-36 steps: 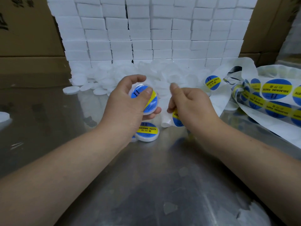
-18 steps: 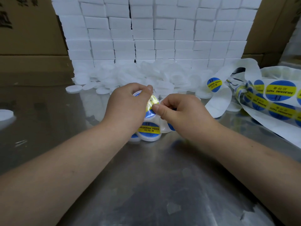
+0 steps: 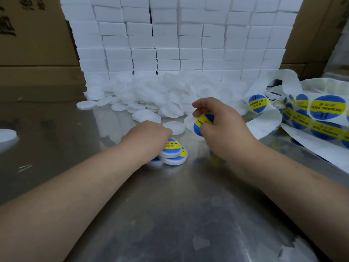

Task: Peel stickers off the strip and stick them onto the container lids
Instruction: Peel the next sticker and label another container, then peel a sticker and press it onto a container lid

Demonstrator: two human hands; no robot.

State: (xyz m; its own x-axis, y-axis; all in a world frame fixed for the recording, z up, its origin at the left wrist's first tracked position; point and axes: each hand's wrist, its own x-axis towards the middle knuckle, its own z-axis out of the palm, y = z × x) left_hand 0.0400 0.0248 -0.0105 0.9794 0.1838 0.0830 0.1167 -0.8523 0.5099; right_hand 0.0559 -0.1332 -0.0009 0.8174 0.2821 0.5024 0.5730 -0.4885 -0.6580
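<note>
Sticker (image 3: 201,122), blue with a yellow band, is hanging in the right hand (image 3: 224,129), just right of the small pile of labelled lids (image 3: 174,154) and raised above it. Thumb and curled fingers are pinching it, its face is showing between them, and it is touching no lid yet. Whether it is quite free of the white backing behind it, I cannot tell. The pile is showing how far the job is getting: only a few lids are wearing labels. The left hand (image 3: 149,137) is lying over the top one, its fingers tucked out of my sight, so I cannot say whether they are gripping or merely pressing. Just beyond the pile a bare lid (image 3: 174,127) is waiting nearest the sticker. Farther beyond, a big heap of unlabelled lids (image 3: 160,97) is sprawling against a wall of white boxes (image 3: 179,38). To the pile's right the strip (image 3: 321,114) is trailing over the steel table (image 3: 170,205), carrying plenty more stickers. By my reckoning the work is barely beginning.
</note>
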